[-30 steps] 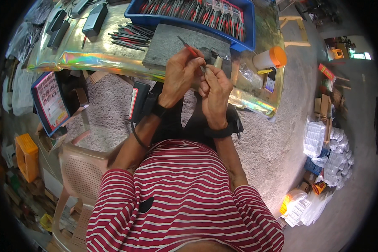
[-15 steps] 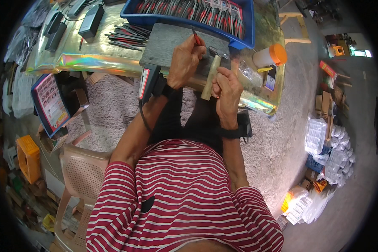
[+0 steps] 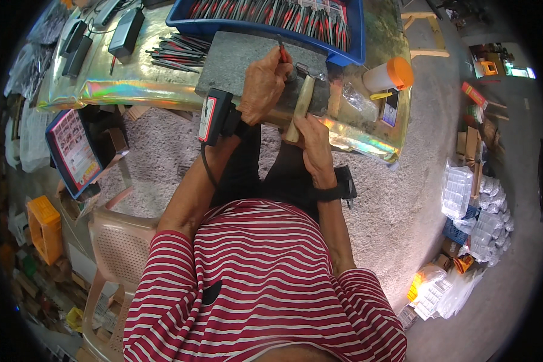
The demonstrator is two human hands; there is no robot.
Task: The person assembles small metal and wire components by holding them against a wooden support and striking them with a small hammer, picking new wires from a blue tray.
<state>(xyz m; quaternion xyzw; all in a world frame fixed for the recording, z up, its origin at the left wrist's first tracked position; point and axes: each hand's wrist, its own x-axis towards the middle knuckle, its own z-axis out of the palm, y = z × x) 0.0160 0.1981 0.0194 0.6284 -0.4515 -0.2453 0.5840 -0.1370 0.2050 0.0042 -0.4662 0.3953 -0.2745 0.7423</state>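
Observation:
My left hand (image 3: 264,84) grips a thin red-handled tool (image 3: 281,49) and holds it down on a grey stone slab (image 3: 235,57) on the low table. My right hand (image 3: 311,142) holds a hammer by its wooden handle (image 3: 300,105), its metal head (image 3: 304,69) right beside the tool's tip. A black device with a red-and-white face (image 3: 214,114) is strapped to my left wrist, and a dark one (image 3: 344,184) to my right wrist.
A blue tray (image 3: 271,15) of several red-and-black tools sits behind the slab, loose dark tools (image 3: 175,54) to its left. An orange-capped white jar (image 3: 389,73) stands at the right. Black adapters (image 3: 123,30) lie at the far left. A beige plastic chair (image 3: 114,241) is under me.
Both hands have moved from near my chest out onto the grey slab. The hammer has swung up so its head now sits next to the red-handled tool.

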